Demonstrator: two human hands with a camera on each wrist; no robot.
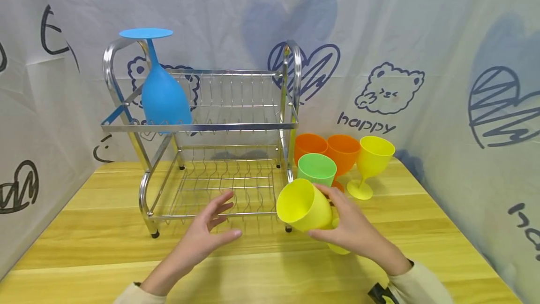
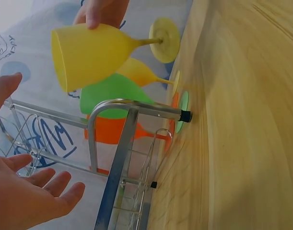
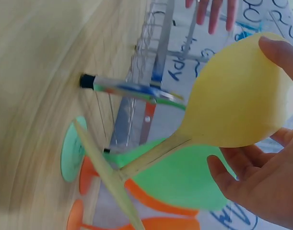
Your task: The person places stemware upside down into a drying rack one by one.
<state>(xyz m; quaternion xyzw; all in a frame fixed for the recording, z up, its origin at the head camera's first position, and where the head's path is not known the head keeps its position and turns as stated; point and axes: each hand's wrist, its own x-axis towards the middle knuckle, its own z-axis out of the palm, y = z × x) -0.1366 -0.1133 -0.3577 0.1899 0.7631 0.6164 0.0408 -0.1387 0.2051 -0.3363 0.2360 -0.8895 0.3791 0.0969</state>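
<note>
My right hand (image 1: 352, 222) grips a yellow goblet (image 1: 304, 205) by its bowl, thumb on one side and fingers on the other. The goblet is tilted, its mouth facing left and toward me, and its foot (image 2: 165, 40) is raised off the table. My left hand (image 1: 204, 229) hangs in front of the rack with its fingers spread and nothing in them. The two-tier metal dish rack (image 1: 219, 126) stands just beyond both hands. On its upper tier, at the left end, a blue goblet (image 1: 165, 95) sits upside down.
Right of the rack stand a green goblet (image 1: 317, 168), two orange goblets (image 1: 346, 154) and another yellow goblet (image 1: 375, 156), all upright on the wooden table (image 1: 422, 247). A patterned curtain (image 1: 371, 22) hangs behind and at both sides.
</note>
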